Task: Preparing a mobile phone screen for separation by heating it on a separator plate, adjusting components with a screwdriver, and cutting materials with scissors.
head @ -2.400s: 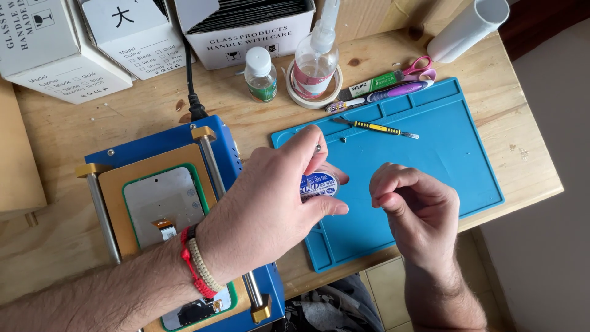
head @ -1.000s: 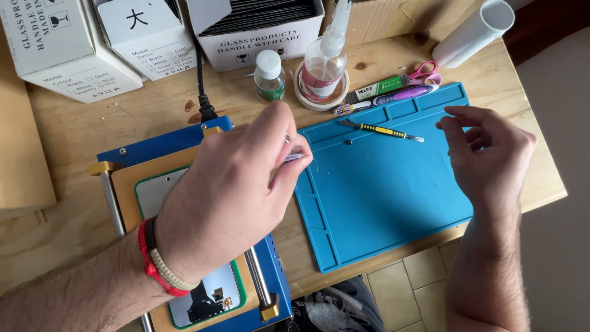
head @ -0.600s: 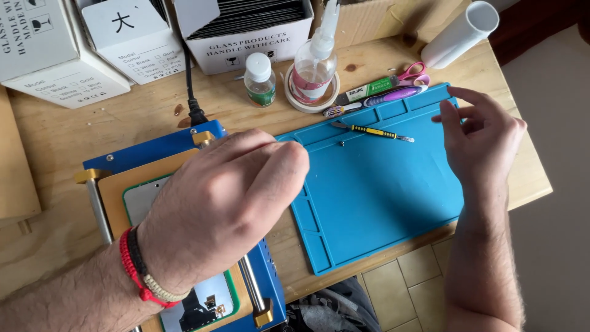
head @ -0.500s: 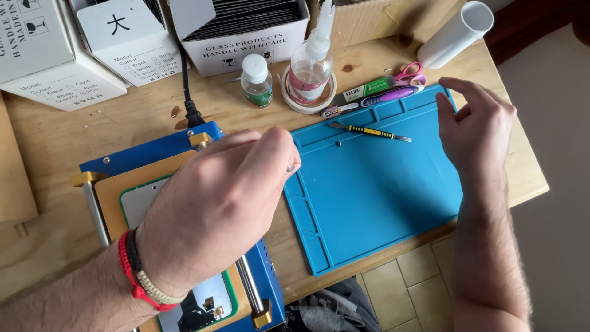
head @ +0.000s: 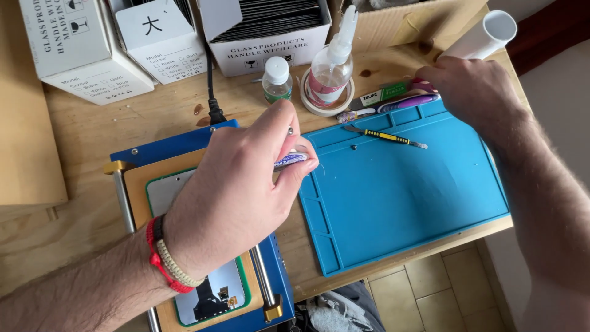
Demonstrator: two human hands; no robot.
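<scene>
My left hand (head: 239, 184) hovers over a blue heating plate machine (head: 184, 144) and pinches a small blue-and-white spool (head: 290, 161) between thumb and fingers. A phone screen panel (head: 209, 295) lies on the machine, mostly hidden under that hand. My right hand (head: 473, 86) is at the back right corner of the blue work mat (head: 405, 197), fingers resting on the tools there, by a purple-handled tool (head: 409, 101). Whether it grips one I cannot tell. A yellow-and-black handled pick (head: 384, 135) lies on the mat.
White cardboard boxes (head: 86, 49) and an open box of dark sheets (head: 270, 37) line the back. A small capped bottle (head: 276, 80), a spray bottle inside a tape ring (head: 329, 67) and a white tube (head: 485, 37) stand behind the mat. A black power cable (head: 212, 92) runs to the machine.
My right hand moved from the middle of the mat up to its back right corner. My left hand stayed over the machine, still holding the spool.
</scene>
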